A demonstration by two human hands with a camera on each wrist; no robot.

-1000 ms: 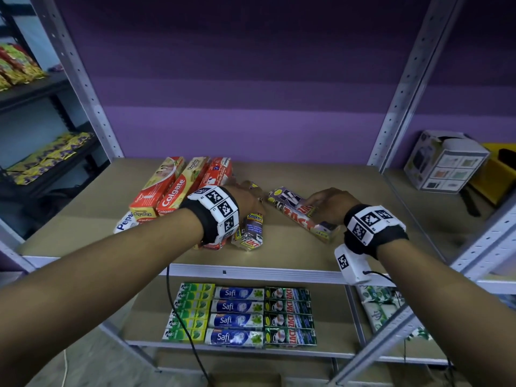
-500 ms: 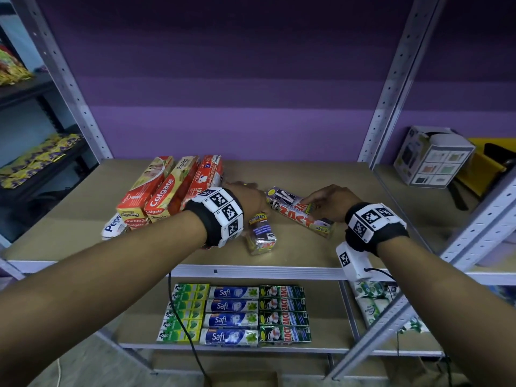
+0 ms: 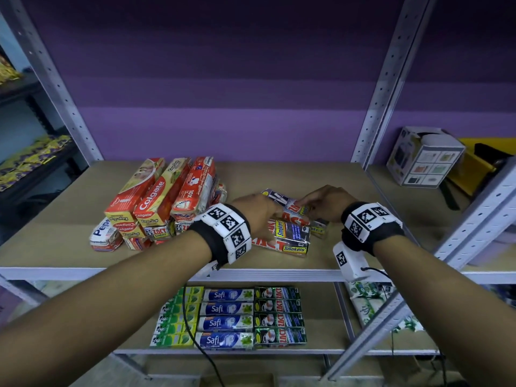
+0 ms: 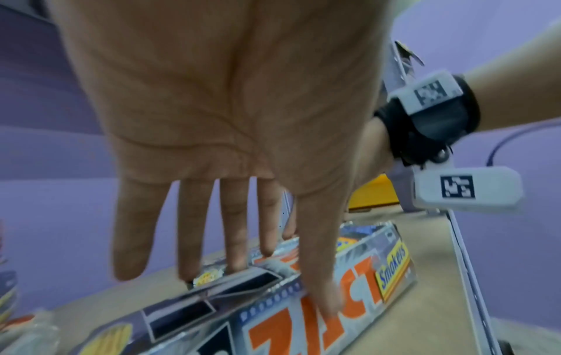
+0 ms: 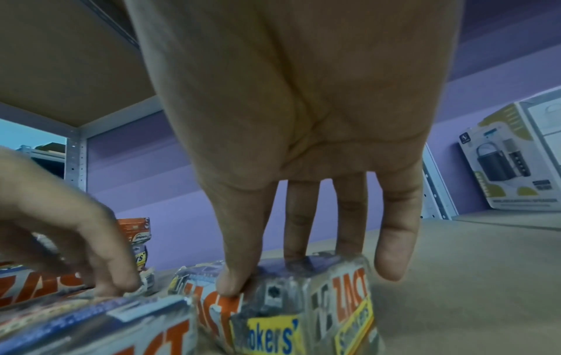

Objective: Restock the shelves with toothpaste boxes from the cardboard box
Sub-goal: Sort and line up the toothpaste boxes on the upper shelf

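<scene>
Under the fingertips of both hands, on the middle shelf [image 3: 321, 177], two shrink-wrapped Zact packs are lying side by side. The left hand [image 3: 258, 212] is pressing straight, spread fingers [image 4: 233, 230] down on the nearer Zact pack [image 3: 287, 237]; the right hand [image 3: 325, 203] is resting nearly straight fingers [image 5: 246, 240] on the top of the farther Zact pack [image 3: 296, 209], gripping nothing. Left of the left hand's fingers, a loose heap of Colgate boxes [image 3: 156, 196] and a Pepsodent box [image 3: 104, 233] is waiting, not yet lined up. Below the fingers, the lower shelf [image 3: 321, 317] is holding neat rows: green boxes [image 3: 178, 317], Safi boxes [image 3: 226, 317] and green Zact boxes [image 3: 279, 317]. Judging by this, the lower shelf is done and the middle one is only half sorted. Whether the cardboard box is showing at the bottom edge, I cannot tell, so its contents are unknown.
</scene>
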